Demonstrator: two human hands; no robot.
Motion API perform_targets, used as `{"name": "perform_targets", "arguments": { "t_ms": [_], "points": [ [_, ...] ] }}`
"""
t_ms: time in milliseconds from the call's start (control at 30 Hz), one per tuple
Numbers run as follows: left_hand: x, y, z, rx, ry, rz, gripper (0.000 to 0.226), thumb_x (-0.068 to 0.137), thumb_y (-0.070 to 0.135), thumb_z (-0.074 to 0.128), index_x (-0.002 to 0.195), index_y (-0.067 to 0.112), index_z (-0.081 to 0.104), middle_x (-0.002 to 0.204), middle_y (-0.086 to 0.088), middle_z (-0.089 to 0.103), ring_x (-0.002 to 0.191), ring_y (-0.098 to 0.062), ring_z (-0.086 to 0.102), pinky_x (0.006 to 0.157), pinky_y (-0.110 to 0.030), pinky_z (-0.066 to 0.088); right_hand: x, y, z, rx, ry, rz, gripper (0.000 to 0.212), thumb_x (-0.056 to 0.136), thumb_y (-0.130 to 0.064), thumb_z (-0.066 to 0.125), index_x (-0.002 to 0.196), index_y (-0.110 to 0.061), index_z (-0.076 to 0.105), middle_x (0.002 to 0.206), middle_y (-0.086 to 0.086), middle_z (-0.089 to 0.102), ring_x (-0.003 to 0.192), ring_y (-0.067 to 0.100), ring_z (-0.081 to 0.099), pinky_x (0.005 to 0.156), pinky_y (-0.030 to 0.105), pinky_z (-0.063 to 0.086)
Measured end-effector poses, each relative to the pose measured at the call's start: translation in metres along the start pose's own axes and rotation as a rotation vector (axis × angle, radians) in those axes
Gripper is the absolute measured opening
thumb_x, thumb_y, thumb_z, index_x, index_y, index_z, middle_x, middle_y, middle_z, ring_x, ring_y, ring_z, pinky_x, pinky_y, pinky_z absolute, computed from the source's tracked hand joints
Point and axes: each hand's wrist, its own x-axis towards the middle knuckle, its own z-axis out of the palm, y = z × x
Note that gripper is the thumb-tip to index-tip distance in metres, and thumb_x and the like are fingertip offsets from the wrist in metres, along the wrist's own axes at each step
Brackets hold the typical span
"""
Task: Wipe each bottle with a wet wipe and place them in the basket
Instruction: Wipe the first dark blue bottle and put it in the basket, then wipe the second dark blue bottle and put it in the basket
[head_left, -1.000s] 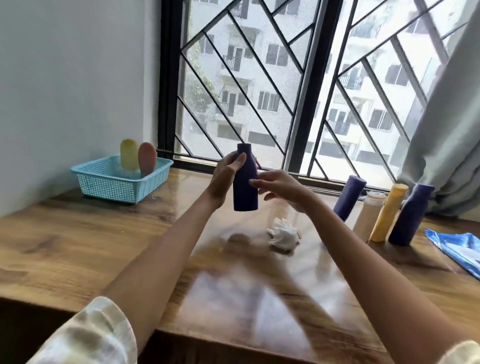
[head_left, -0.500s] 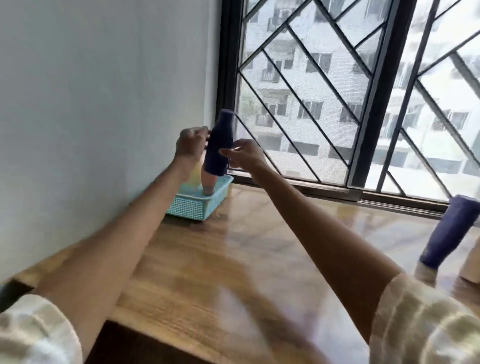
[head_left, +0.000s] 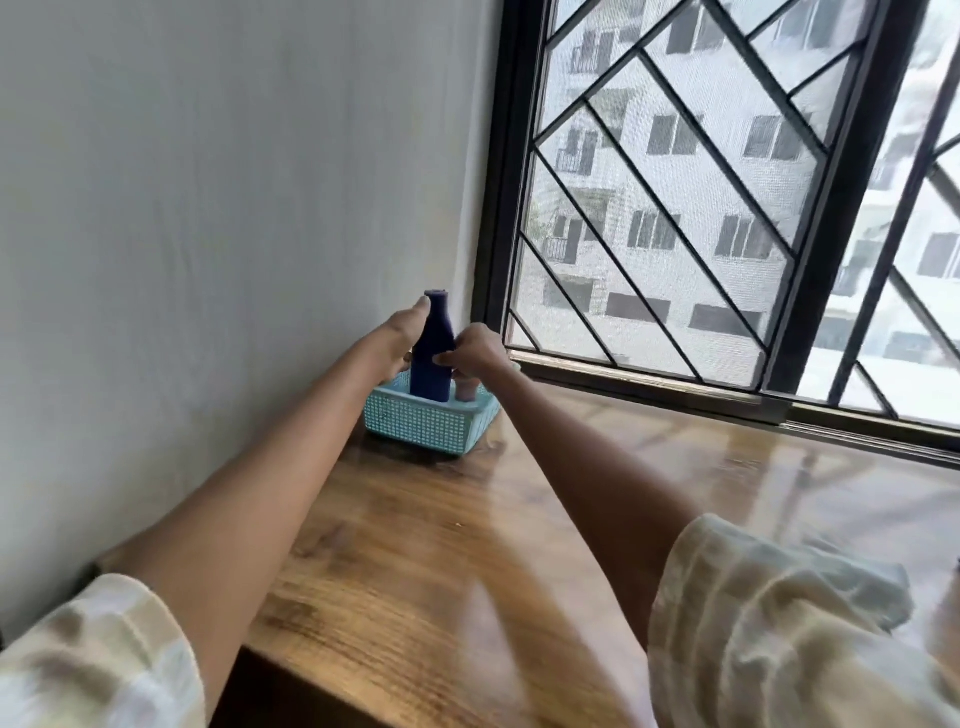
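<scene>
A dark blue bottle (head_left: 432, 358) stands upright with its base down inside the light blue mesh basket (head_left: 421, 423) at the far left of the wooden table, by the wall. My left hand (head_left: 397, 338) holds the bottle's left side and my right hand (head_left: 474, 351) pinches its right side. A pinkish bottle (head_left: 465, 391) shows in the basket just right of the blue one, mostly hidden behind my right hand. The other bottles and the wipe are out of view.
The white wall (head_left: 208, 234) runs close along the basket's left. A black-framed window with a diagonal grille (head_left: 701, 218) stands behind the table. The wooden tabletop (head_left: 415, 545) stretches toward me, its front edge at lower left.
Both hands carried the blue bottle left from the table's middle to the basket and lowered it in. The view swung left, so the remaining bottles and the wipe left the frame.
</scene>
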Motion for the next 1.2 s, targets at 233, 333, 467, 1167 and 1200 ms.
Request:
{"name": "perform_targets", "arguments": {
  "t_ms": [233,333,467,1167,1200],
  "points": [
    [0.001,-0.012,0.003,-0.031,-0.001,-0.009,0.057,0.102,0.044,0.018,0.133,0.004,0.043,0.138,-0.013,0.047,0.123,-0.027,0.046,0.091,-0.030,0.033,-0.004,0.002,0.000,-0.062,0.003,-0.005,0.017,0.080,-0.013,0.071,0.090,-0.001,0.063,0.080,0.012,0.068,0.055,0.015,0.062,0.053,0.025,0.053],
    [-0.004,-0.009,0.005,-0.019,0.005,-0.003,0.057,0.102,0.044,0.017,0.136,0.004,0.040,0.143,-0.013,0.042,0.128,-0.028,0.042,0.094,-0.031,0.032,-0.003,0.000,-0.006,-0.090,0.004,0.011,0.017,0.080,-0.018,0.071,0.087,-0.003,0.064,0.070,0.004,0.062,0.053,0.009,0.055,0.038,0.013,0.040],
    [-0.008,0.000,0.002,0.092,0.163,0.037,0.056,0.102,0.039,0.023,0.132,-0.004,0.043,0.139,-0.019,0.045,0.118,-0.031,0.048,0.102,-0.036,0.035,-0.011,0.000,-0.020,-0.050,0.040,-0.005,0.023,0.077,-0.023,0.074,0.085,-0.002,0.070,0.083,0.011,0.069,0.079,0.023,0.065,0.071,0.033,0.056],
    [-0.140,0.030,0.256,0.298,-0.517,0.359,0.016,0.087,0.003,0.051,0.100,0.011,0.056,0.085,-0.010,0.056,0.062,-0.015,0.052,0.055,-0.025,0.042,-0.262,0.144,-0.265,-0.466,-0.319,0.076,0.034,0.088,-0.028,0.063,0.121,-0.022,0.061,0.106,-0.006,0.061,0.074,0.003,0.056,0.054,0.011,0.047],
    [-0.143,0.030,0.262,0.289,-0.511,0.367,0.017,0.086,0.002,0.051,0.100,0.011,0.057,0.086,-0.011,0.057,0.062,-0.015,0.052,0.054,-0.025,0.042,-0.268,0.151,-0.265,-0.484,-0.329,0.076,0.040,0.088,-0.030,0.063,0.126,-0.023,0.056,0.106,-0.009,0.056,0.071,-0.001,0.053,0.056,0.010,0.046]
  ]
}}
